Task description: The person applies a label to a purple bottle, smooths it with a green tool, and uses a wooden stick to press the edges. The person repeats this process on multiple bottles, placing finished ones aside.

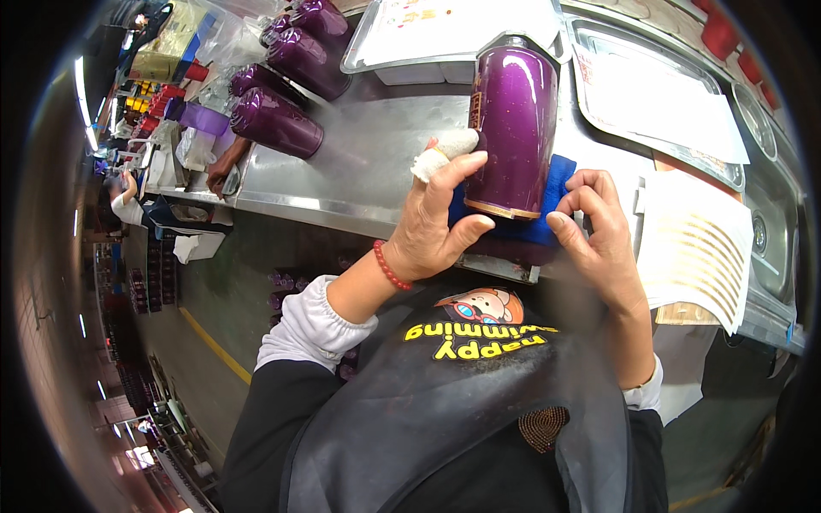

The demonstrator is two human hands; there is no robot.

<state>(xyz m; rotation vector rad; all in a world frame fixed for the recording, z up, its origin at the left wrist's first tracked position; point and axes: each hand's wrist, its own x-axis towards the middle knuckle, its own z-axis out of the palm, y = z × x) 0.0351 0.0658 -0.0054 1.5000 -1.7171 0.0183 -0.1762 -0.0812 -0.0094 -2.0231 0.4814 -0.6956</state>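
Note:
A glossy purple bottle [516,128] with a gold band round its base lies on a blue cloth [559,183] before me. My left hand [436,215] is at the bottle's left side, fingers spread. One of its fingers wears a white cloth wrap, and that fingertip is at the bottle's wall; I cannot tell whether it presses there. My right hand [593,234] is to the right of the bottle's base, by the cloth, with fingers curled and thumb near the fingertips. Whether something thin is between them cannot be made out.
Several purple bottles [276,122] lie at the back left of the metal workbench [365,128]. Metal trays [648,83] with white sheets stand behind and to the right. Sheets with gold strips [696,250] lie at right. Another person's hand [224,170] rests at the bench's left end.

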